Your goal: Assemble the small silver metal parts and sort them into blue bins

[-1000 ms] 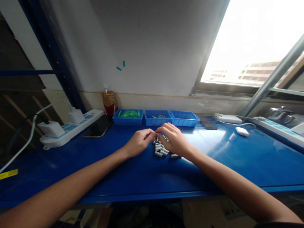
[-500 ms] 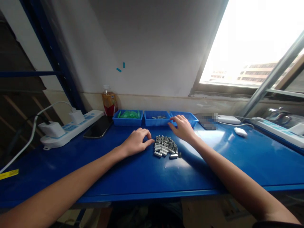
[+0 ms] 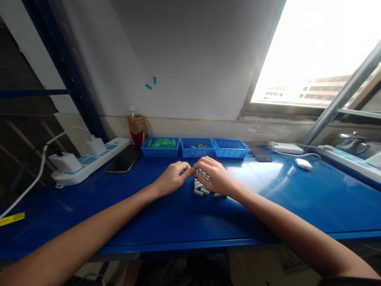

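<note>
My left hand (image 3: 175, 175) rests just left of a pile of small grey metal pieces (image 3: 198, 192), its thumb and fingers pinched together. Over that pile reaches my right hand (image 3: 214, 174), with its fingers curled and closed, hiding much of the metal. The fingertips of both hands meet at the pile's upper left. Whatever they pinch is too small or too covered to make out. Some visible pieces look like short bars lying on the blue table (image 3: 166, 226).
Behind the hands stand blue bins: one with green pieces (image 3: 162, 142), a middle bin (image 3: 198, 152) with small metal parts, and a right bin (image 3: 229, 152). A phone (image 3: 123, 159), power strip (image 3: 71, 177) and bottle (image 3: 137, 127) are left. A white case (image 3: 303, 164) lies right.
My right hand has come down from in front of the right bin, moving left and nearer, to meet my left hand over the pile. My left hand has barely moved.
</note>
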Tool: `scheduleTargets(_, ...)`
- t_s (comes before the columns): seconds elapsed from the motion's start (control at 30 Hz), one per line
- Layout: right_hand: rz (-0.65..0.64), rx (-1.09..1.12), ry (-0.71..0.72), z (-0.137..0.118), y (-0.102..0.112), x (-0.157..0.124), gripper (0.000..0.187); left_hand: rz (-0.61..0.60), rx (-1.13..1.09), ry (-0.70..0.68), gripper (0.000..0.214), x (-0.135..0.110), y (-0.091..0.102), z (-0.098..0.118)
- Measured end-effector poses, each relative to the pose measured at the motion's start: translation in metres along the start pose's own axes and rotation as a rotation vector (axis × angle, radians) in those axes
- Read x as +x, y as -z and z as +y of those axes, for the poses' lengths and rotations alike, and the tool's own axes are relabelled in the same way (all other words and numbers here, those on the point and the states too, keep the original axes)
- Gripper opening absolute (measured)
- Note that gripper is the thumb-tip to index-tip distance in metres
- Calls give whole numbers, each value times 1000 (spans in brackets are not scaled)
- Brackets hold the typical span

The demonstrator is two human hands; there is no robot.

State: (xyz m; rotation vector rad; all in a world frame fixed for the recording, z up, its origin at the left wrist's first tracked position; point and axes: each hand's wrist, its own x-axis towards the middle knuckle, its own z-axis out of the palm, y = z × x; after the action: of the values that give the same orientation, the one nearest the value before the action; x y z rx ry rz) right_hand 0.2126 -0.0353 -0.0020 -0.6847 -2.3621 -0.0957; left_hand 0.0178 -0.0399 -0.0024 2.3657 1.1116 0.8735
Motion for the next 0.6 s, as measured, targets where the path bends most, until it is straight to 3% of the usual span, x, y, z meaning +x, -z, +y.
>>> scheduleTargets(0.2,64,55,-114,-2,-1,2,15,87,53,-99,21,-4,-1,-2)
scheduleTargets(0.3,81,91,-141,-3,-2,3,18,125,158,-188,28,-5,-1,-1)
scheduleTargets(0.37,73,108,-153,-4,-5,3,21,139,231,-217,20,-5,0,0)
scheduleTargets(0.5,54,119,-171,-7,-8,2,23,160,297,-201,13,-6,1,3)
scheduleTargets(0.6,68,109,-172,-9,-7,1,13,164,247,-132,19,-6,0,3)
